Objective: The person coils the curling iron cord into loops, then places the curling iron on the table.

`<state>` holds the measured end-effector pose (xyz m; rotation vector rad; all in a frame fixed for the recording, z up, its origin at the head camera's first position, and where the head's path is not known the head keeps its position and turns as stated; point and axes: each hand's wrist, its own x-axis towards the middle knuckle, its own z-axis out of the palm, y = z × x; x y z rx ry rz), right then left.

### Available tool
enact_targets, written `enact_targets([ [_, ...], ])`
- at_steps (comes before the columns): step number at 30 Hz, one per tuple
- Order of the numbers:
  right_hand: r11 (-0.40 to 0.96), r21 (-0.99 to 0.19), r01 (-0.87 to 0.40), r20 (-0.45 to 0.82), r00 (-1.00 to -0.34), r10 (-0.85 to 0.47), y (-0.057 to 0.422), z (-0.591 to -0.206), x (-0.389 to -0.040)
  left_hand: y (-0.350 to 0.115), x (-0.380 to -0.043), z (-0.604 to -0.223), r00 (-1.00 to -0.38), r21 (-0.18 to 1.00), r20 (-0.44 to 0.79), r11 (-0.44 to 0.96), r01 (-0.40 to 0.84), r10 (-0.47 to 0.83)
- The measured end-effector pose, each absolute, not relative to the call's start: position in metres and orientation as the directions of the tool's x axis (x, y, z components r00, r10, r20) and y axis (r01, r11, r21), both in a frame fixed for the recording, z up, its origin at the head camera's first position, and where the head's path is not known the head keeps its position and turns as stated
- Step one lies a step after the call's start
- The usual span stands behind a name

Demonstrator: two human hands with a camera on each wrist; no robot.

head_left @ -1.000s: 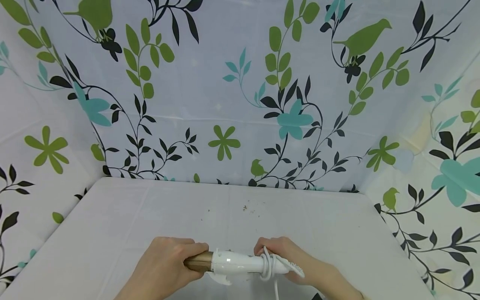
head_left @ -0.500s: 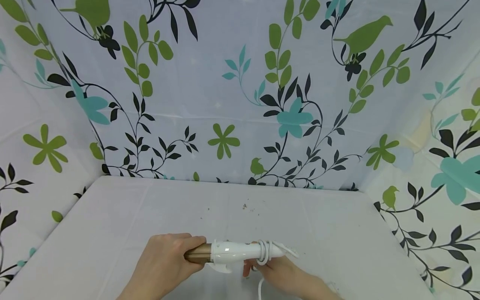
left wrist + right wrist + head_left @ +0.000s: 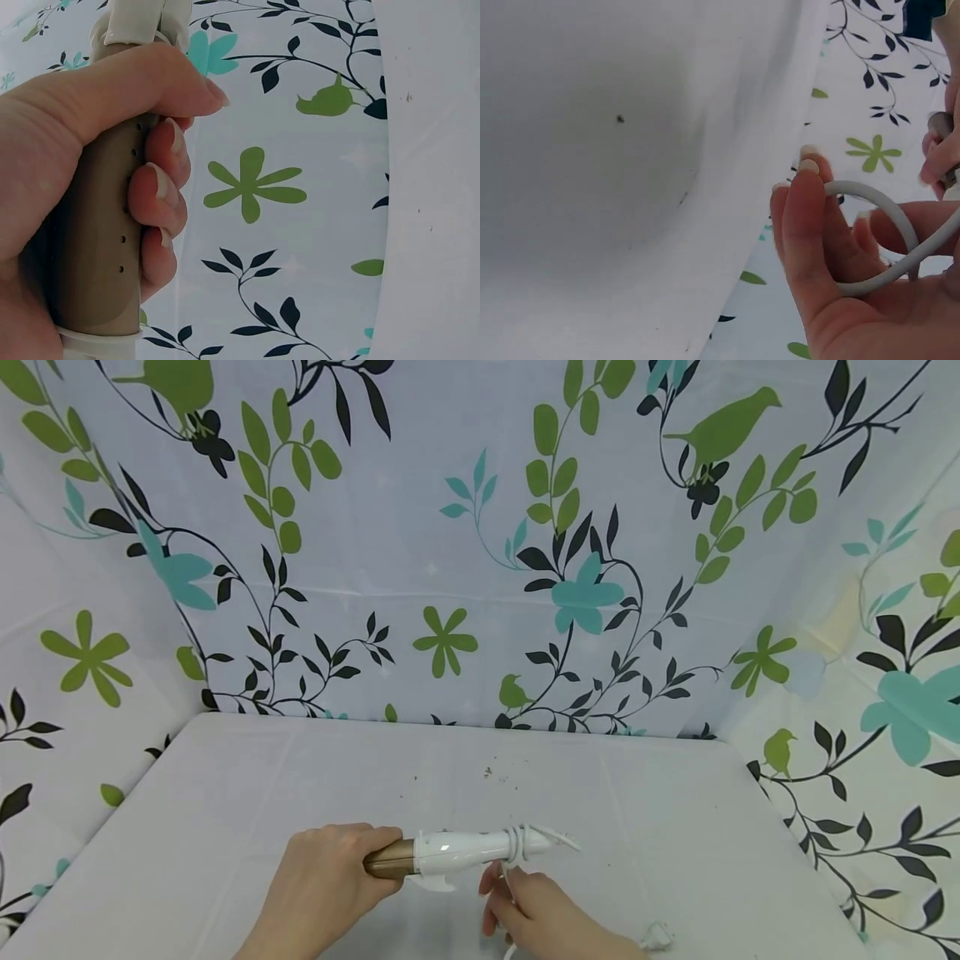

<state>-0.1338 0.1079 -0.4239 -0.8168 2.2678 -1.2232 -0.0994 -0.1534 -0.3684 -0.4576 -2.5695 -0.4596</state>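
My left hand grips the brown-gold barrel of a curling iron, held level above the table. In the left wrist view, thumb and fingers wrap the barrel, which has a row of small holes. A white lever sticks out under the handle. Several turns of white cord circle the handle near its right end. Just below them, my right hand holds the cord with bent fingers. The right wrist view shows a cord loop running between fingers and palm.
The white-covered table has small dark crumbs beyond the hands. By my right wrist lies a small whitish piece that looks like a plug. Patterned cloth walls enclose the table at the back and sides.
My right hand has moved from the handle's right end to below it, with the cord. The curling iron and my left hand have shifted slightly up and left.
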Motion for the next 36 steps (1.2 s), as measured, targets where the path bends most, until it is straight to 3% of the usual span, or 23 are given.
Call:
enact_targets([
  [22, 0.586, -0.776, -0.232, -0.179, -0.81, -0.558, 0.093, -0.425, -0.112, -0.151, -0.099, -0.37, -0.869, 0.222, 0.465, 0.928, 0.298, 0.168],
  [25, 0.555, -0.696, -0.456, -0.014, -0.764, -0.645, 0.091, -0.429, -0.11, -0.151, -0.1, -0.37, -0.867, 0.207, 0.471, 0.935, 0.288, 0.163],
  [29, 0.472, -0.459, -0.753, 0.263, -0.623, -0.737, 0.088, -0.439, -0.106, -0.152, -0.101, -0.37, -0.881, 0.205, 0.448, 0.941, 0.271, 0.156],
  [36, 0.43, -0.239, -0.871, 0.418, -0.492, -0.764, 0.091, -0.434, -0.101, -0.154, -0.1, -0.371, -0.885, 0.215, 0.441, 0.939, 0.269, 0.153],
])
